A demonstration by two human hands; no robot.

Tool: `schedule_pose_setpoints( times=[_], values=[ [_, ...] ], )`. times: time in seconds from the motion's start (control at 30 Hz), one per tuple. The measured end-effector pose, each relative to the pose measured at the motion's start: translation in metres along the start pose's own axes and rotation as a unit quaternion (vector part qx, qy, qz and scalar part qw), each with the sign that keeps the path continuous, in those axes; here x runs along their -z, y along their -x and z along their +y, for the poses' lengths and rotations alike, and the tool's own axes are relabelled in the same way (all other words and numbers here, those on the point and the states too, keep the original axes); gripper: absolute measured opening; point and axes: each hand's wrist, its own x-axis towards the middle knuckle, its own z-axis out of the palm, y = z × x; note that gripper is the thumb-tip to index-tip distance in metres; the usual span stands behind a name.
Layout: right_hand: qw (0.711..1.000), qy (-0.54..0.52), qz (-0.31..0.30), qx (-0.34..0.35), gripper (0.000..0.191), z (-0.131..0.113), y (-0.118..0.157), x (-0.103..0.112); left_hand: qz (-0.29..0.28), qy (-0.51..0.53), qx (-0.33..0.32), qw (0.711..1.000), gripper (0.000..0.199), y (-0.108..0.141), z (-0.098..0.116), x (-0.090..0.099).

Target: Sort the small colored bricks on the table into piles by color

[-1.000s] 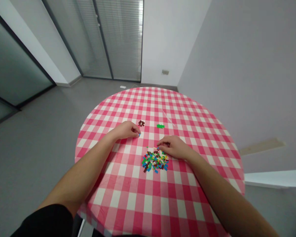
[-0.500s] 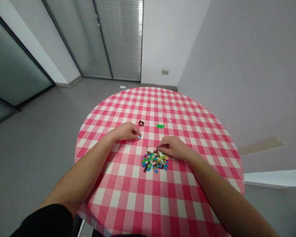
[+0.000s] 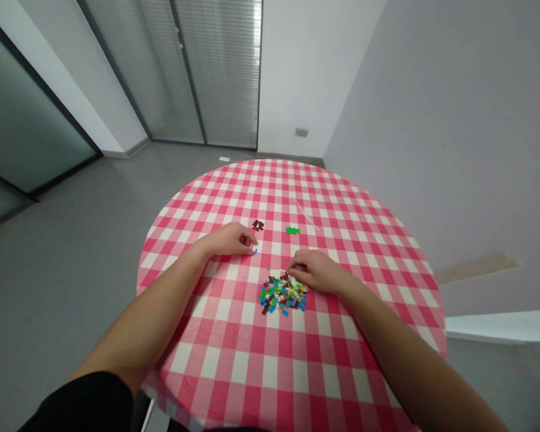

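Bricks (image 3: 282, 293): mixed-colour pile on the checked counter (image 3: 238, 354); brown cluster (image 3: 258, 225) and green cluster (image 3: 292, 230) lie beyond it.
Left hand (image 3: 227, 239): fingers narrow, just at a blue brick (image 3: 255, 252); cannot tell if holding.
Right hand (image 3: 315, 270): fingers narrow at the pile's far edge; cannot tell if holding.
Change: right hand sits slightly lower, further onto the pile.

Probably an office room, glass partition (image 3: 216, 72) with blinds, grey floor (image 3: 67, 270)

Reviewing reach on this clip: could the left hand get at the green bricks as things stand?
Probably yes: the left hand lies near the green bricks, with only checked tablecloth between them; the dark brown bricks sit to one side of that path.
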Motion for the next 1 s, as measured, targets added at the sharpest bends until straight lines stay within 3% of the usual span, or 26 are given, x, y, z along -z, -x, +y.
schedule_pose_setpoints(
  times=[0.2,0.4,0.63,1.0],
  values=[
    [0.993,-0.086,0.076,-0.033,0.013,0.003,-0.002,-0.001,0.074,-0.006,-0.027,0.997,0.021,-0.004,0.010,-0.008],
    [0.978,-0.154,0.128,-0.063,0.014,0.005,-0.004,-0.002,0.114,-0.027,-0.125,0.985,0.016,-0.008,0.026,-0.026],
    [0.970,-0.201,0.124,-0.058,0.016,-0.002,-0.006,-0.005,0.111,-0.016,-0.181,0.977,0.013,-0.005,0.047,-0.046],
    [0.964,-0.236,0.102,-0.068,0.022,-0.005,-0.007,-0.007,0.120,-0.016,-0.209,0.970,0.014,-0.008,0.044,-0.051]
  ],
)
